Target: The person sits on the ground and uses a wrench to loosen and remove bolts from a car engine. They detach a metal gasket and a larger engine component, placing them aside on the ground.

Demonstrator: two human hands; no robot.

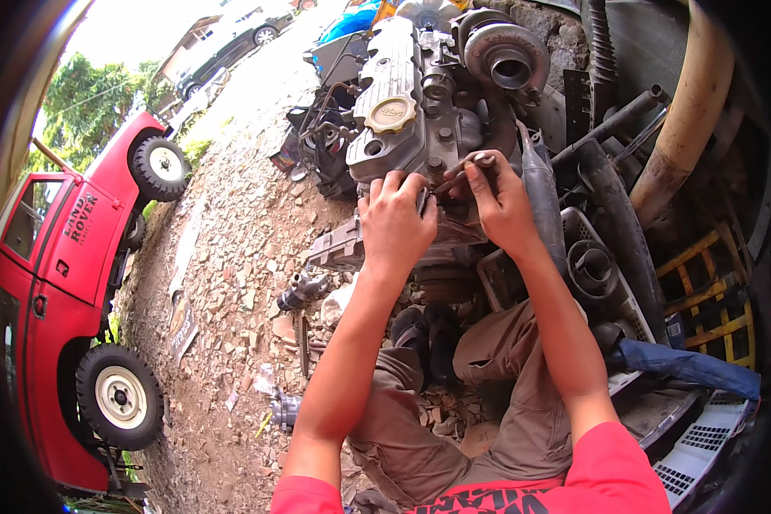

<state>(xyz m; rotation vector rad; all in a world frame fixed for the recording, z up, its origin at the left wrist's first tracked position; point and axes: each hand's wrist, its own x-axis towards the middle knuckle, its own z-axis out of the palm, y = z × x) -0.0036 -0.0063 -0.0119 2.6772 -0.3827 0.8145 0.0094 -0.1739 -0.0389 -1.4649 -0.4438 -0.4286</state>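
Note:
An engine (pixel 390 77) stands in front of me, with a tan round oil filler cap (pixel 391 111) on its ribbed cover and a turbocharger (pixel 507 58) at its far right. My left hand (pixel 396 218) is at the engine's near end, fingers bent over its edge. Something dark shows beside those fingertips, too hidden to name. Just to the right, my right hand (pixel 504 204) pinches a slim metal tool (pixel 483 159) between thumb and fingers. One rounded end of the tool sticks up past the thumb, while its other end points toward the left hand and is partly hidden.
Pipes (pixel 608 128), a thick bamboo pole (pixel 685 111), a yellow crate (pixel 709 295) and a grey grille (pixel 702 445) crowd the right side. Loose metal parts (pixel 300 289) lie on the stony ground (pixel 223 283). A red off-road vehicle (pixel 64 283) stands at the left.

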